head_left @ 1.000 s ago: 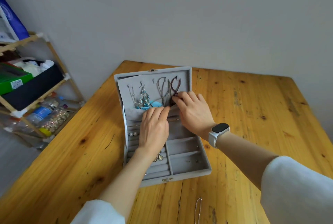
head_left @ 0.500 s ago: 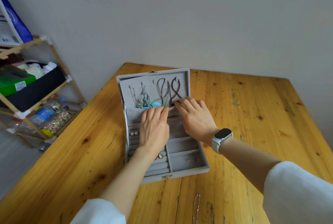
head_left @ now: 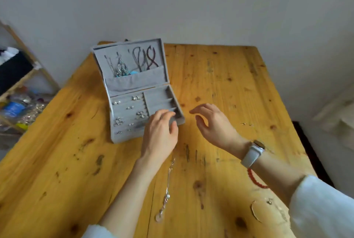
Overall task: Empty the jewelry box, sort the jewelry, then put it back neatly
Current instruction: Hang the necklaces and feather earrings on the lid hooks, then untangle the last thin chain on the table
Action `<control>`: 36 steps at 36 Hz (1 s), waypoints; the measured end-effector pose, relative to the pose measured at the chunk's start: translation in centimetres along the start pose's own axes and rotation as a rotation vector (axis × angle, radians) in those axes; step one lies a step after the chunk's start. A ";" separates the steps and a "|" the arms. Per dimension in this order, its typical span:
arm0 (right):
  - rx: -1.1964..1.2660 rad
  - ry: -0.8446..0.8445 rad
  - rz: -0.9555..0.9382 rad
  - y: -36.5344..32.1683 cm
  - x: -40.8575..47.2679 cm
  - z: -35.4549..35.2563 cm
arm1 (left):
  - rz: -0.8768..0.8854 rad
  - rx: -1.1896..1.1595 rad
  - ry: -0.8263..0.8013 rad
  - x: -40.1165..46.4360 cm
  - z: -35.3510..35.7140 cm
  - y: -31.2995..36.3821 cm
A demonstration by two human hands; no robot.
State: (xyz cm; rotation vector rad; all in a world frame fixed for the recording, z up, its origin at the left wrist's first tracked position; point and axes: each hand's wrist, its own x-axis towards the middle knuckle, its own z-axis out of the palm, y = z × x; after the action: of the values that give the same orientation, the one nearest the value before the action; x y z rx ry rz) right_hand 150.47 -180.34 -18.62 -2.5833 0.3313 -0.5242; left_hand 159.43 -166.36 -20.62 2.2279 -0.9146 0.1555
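The grey jewelry box stands open on the wooden table. Necklaces hang in its raised lid above a fabric pocket. Several small earrings sit in the left rows of the base; the right compartments look bare. My left hand rests on the box's front right corner, fingers curled over the rim. My right hand hovers open just right of the box, holding nothing. A silver pendant necklace lies on the table in front of me. A red bead bracelet shows under my right forearm.
A wooden shelf rack with bins and bottles stands at the left, beside the table. Small pieces lie on the table to the right, and a thin hoop lies near the right sleeve. The wall runs behind the table.
Both hands have drawn back from the lid pocket toward the box's front. The left now rests on the front right corner, the right hovers beside the box. The view has pulled back.
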 end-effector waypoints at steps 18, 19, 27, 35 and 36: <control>-0.047 0.247 0.481 9.9 -15.1 -4.6 | 0.161 0.251 -0.340 -8.8 8.9 8.0; -0.053 0.256 0.491 10.2 -14.6 -4.5 | 0.154 0.263 -0.356 -8.7 8.9 7.8; -0.234 0.144 0.477 10.5 -10.1 -4.3 | 0.180 0.244 -0.292 -8.5 8.8 7.3; 0.306 0.306 0.566 12.3 -10.5 -5.5 | 0.175 0.174 -0.271 -7.9 9.8 8.0; 0.412 0.374 0.592 12.2 -10.5 -6.0 | 0.158 0.146 -0.252 -7.7 9.8 8.2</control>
State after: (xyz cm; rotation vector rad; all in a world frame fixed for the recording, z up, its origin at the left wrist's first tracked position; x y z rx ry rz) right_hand 136.91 -189.86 -23.06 -1.8588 0.9637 -0.7508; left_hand 146.94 -172.46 -25.92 2.3450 -1.2515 0.0140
